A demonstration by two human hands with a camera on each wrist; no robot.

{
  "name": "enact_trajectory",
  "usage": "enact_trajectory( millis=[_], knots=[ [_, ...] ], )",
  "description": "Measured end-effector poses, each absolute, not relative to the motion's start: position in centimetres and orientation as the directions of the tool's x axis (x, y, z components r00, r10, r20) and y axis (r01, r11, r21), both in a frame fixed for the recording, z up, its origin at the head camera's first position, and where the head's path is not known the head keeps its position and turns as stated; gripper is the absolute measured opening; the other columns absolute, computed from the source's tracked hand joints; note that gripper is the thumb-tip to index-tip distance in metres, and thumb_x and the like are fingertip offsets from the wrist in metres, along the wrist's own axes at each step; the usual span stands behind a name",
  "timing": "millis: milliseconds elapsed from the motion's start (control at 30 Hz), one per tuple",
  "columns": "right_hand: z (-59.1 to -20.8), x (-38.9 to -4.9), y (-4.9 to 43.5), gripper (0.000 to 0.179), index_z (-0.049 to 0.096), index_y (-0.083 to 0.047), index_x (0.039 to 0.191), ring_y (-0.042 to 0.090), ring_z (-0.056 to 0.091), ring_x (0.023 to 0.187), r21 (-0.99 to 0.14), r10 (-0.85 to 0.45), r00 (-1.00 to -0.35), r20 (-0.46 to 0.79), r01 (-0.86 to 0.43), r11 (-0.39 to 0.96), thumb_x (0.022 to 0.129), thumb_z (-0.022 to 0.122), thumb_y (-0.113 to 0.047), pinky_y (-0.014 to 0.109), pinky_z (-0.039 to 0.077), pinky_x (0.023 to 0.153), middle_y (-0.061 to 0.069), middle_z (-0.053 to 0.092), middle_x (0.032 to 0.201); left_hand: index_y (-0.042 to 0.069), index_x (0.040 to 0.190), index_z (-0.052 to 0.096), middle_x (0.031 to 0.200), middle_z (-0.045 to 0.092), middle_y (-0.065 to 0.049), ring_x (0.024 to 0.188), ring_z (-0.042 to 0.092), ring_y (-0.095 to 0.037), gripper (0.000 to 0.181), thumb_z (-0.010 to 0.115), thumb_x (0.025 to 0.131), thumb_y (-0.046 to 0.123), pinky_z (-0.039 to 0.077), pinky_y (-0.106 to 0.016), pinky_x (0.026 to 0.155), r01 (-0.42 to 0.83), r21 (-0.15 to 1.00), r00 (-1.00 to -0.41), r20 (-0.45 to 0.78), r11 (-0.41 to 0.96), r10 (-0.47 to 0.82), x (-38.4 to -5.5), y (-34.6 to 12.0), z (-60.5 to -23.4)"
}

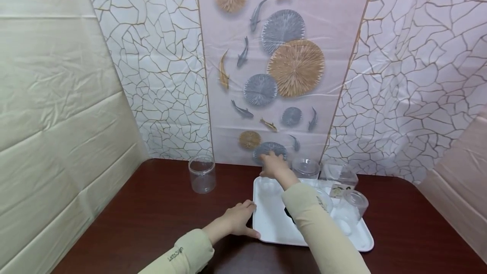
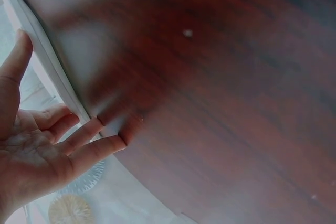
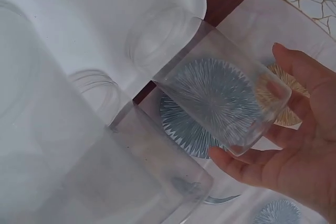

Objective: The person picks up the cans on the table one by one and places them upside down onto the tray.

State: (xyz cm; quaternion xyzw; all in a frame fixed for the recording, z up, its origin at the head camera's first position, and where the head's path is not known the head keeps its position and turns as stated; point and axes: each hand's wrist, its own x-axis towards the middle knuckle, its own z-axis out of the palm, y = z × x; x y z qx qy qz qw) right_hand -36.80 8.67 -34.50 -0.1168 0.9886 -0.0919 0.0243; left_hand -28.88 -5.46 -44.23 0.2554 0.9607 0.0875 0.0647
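My left hand (image 1: 240, 219) is at the left side of the white tray (image 1: 271, 223), fingers extended along its edge and thumb spread toward the front corner. In the left wrist view, the fingertips lie right at the tray's rim (image 2: 52, 77). My right hand (image 1: 274, 166) reaches over the tray's back left corner, above a clear plastic jar (image 1: 270, 186). In the right wrist view, this jar (image 3: 210, 85) stands mouth down on the tray. The fingers (image 3: 236, 167) are spread around its raised base, with the thumb (image 3: 294, 59) apart from it.
Another clear jar (image 1: 203, 176) stands alone at the back left of the dark wooden table (image 1: 152, 223). Several clear containers crowd the tray's right side, including a tilted jar (image 1: 354, 204) and a square one (image 1: 338, 176). A patterned cloth (image 1: 171, 75) hangs behind the table.
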Motion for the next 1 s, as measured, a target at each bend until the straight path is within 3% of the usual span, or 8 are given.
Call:
enact_trajectory(
  millis=[167, 400, 667, 1000],
  knots=[
    [-34.3, -37.0, 9.1, 0.059, 0.05, -0.014, 0.136, 0.053, 0.03, 0.131, -0.185, -0.245, -0.969, -0.031, -0.236, 0.954, 0.083, 0.072, -0.023, 0.068, 0.032, 0.099, 0.022, 0.036, 0.144, 0.006, 0.136, 0.047, 0.138, 0.046, -0.006, 0.119, 0.052, -0.026, 0.085, 0.075, 0.072, 0.054, 0.052, -0.044, 0.082, 0.485, 0.197, -0.859, -0.074, 0.852, 0.506, -28.9, -5.3, -44.2],
    [-33.3, -37.6, 9.9, 0.059, 0.051, -0.013, 0.134, 0.052, 0.037, 0.127, -0.133, -0.291, -0.957, 0.025, -0.291, 0.947, 0.081, 0.073, -0.026, 0.067, 0.037, 0.094, 0.023, 0.041, 0.142, 0.006, 0.134, 0.049, 0.133, 0.049, -0.005, 0.114, 0.054, -0.026, 0.083, 0.076, 0.071, 0.053, 0.052, -0.042, 0.081, 0.498, 0.201, -0.855, -0.048, 0.843, 0.517, -29.2, -5.0, -43.8],
    [-30.9, -35.2, 9.8, 0.064, 0.042, -0.014, 0.141, 0.049, 0.031, 0.133, -0.088, -0.327, -0.941, -0.081, -0.32, 0.943, 0.086, 0.068, -0.031, 0.065, 0.031, 0.101, 0.022, 0.034, 0.147, 0.007, 0.136, 0.048, 0.139, 0.047, -0.005, 0.119, 0.053, -0.026, 0.086, 0.075, 0.07, 0.056, 0.051, -0.046, 0.085, 0.472, 0.237, -0.865, -0.06, 0.849, 0.497, -29.1, -5.3, -44.2],
    [-30.6, -34.1, 10.9, 0.054, 0.051, -0.01, 0.133, 0.044, 0.048, 0.121, -0.042, -0.47, -0.882, 0.033, -0.471, 0.881, 0.085, 0.069, -0.031, 0.055, 0.043, 0.096, 0.02, 0.049, 0.135, 0.003, 0.139, 0.044, 0.142, 0.045, -0.008, 0.12, 0.054, -0.028, 0.088, 0.073, 0.073, 0.055, 0.051, -0.044, 0.085, 0.459, 0.302, -0.868, -0.048, 0.836, 0.494, -28.6, -5.8, -44.8]
  ],
)
